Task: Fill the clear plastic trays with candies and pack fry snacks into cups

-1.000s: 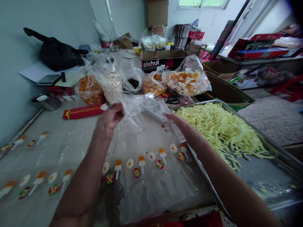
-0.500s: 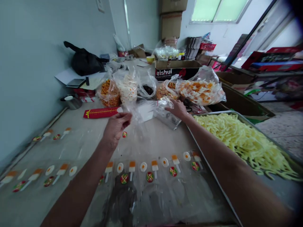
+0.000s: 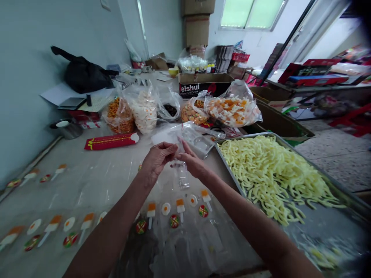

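Observation:
Over the middle of the table, my left hand [image 3: 158, 157] pinches the edge of a clear plastic bag [image 3: 183, 179]. My right hand [image 3: 191, 160] meets it from the other side, thumb and fingers on the same bag. The bag hangs partly below the fingers, and its upper part is hard to make out. Just beyond lies a stack of clear bags [image 3: 198, 139]. Nearer me are rows of clear sleeves with small candies: an orange-and-white popsicle shape [image 3: 180, 206], a fried-egg shape [image 3: 166, 209] and a round pizza shape [image 3: 174, 221].
At right stands a metal tray [image 3: 232, 170] of pale yellow fry-shaped strips [image 3: 269, 166]. A red fries carton [image 3: 111, 141] lies flat at left. Behind are several filled bags, including one of orange-and-white candies [image 3: 232, 110], and a cardboard box [image 3: 205, 87]. A metal cup [image 3: 71, 130] stands far left.
My right hand has come away from the bag stack towards my left hand, and both now meet at the clear bag. The camera view has turned slightly right.

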`<state>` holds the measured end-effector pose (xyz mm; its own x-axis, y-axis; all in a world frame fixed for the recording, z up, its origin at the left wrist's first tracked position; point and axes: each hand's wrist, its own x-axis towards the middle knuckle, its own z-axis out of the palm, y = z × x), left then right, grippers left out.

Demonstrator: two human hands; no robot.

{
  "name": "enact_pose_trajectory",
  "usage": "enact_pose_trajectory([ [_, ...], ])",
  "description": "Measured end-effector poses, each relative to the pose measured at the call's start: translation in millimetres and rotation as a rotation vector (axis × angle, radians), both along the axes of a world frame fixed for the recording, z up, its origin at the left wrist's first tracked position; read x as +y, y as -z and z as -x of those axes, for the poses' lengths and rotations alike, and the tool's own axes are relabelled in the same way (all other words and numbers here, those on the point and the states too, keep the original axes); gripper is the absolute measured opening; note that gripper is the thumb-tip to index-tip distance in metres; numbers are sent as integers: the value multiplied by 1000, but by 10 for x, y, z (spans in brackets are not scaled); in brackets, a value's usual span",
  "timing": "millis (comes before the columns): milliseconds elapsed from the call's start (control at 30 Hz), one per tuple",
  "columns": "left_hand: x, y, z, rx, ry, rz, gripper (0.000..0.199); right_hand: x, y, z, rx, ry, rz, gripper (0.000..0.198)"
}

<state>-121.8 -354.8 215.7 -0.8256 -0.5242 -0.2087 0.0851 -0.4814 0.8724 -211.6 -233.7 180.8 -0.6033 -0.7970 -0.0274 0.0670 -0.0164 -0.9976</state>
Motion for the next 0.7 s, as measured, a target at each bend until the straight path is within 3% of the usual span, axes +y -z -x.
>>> enact_pose_trajectory([
  [100,-112,-100,-46,24,1,-71,36,212,-18,17,-356,-177,153,78],
  [200,-273,-99,-42,96,-81,-190,28,522,-80,219,-442,-64,142,75],
  [300,-275,99,73,12,22,-229,26,836,-211,508,-364,112,54,68],
  [400,-127,395,260,-101,115,-136,32,1074,-352,727,-418,140,21,55],
  [500,-22,592,394,-181,127,3,38,1239,-396,797,-442,180,14,49],
  [567,-22,625,413,-272,84,152,42,1327,-376,780,-448,193,2,49],
  [633,-37,600,390,-386,2,477,53,1399,-359,741,-454,186,-8,51],
  [700,-17,559,356,-443,-62,930,61,1450,-380,704,-450,168,-5,54],
])
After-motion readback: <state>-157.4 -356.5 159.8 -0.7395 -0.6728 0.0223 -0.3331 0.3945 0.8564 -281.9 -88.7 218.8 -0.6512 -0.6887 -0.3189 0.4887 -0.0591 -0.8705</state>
